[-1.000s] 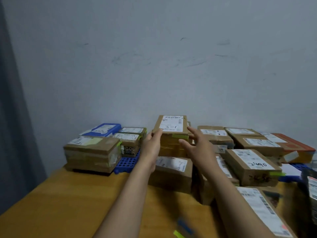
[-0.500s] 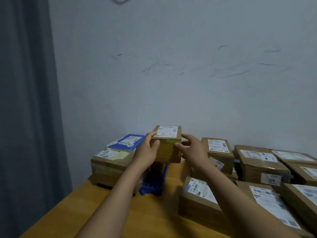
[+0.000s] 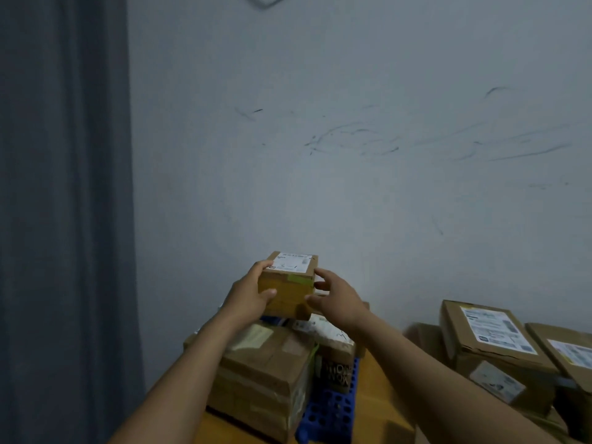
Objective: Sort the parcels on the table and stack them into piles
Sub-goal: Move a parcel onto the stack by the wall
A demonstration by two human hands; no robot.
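Since the earlier frame we carry the small parcel (image 3: pixel 288 290) leftward; it now sits at lower centre of frame, over the big taped box (image 3: pixel 266 357). Left grip (image 3: pixel 248 296) clamps its left side and right grip (image 3: pixel 339 299) curls on its right edge, likely levelling it for stacking.

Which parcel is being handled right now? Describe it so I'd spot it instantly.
Start at the grey curtain, then the big taped box beside it. Above that, the left hand grips a small brown box: highest of all, green tape under its white label.
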